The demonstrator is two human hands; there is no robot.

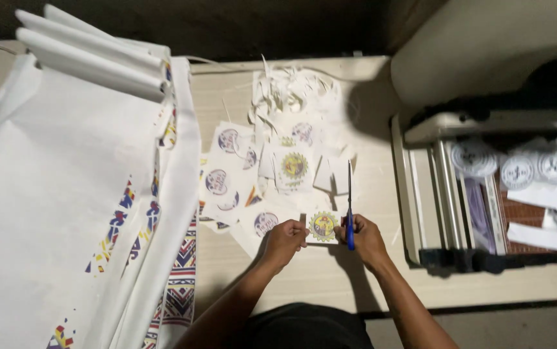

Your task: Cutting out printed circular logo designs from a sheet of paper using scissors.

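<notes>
A: Left zone status?
B: A large white printed fabric point(52, 194) covers the left of the table point(356, 271). Multicoloured patterned bands run along its right edge. Folded white rolls point(91, 55) lie across its far end

A: Centre zone?
B: A spread of cut-out printed emblems point(239, 174) lies on the table just right of the fabric. Beyond them, at the far side, sits a heap of white paper trimmings point(291, 90)

A: Left hand state?
B: The left hand point(285, 239) is closed, pinching the left edge of a small square paper with a yellow round emblem point(323, 226). This paper is at the near centre of the table, between both hands

A: Right hand state?
B: The right hand point(365, 239) is closed around the blue handle of a pair of scissors point(349, 207). The blades point toward the far side, standing just beside the right edge of the emblem paper. Whether the blades are parted cannot be determined

A: Right zone?
B: A grey machine with rollers point(433, 200) stands on the table, well apart from the hands. White round prints point(517, 168) and white sheets point(549, 213) rest on it
</notes>
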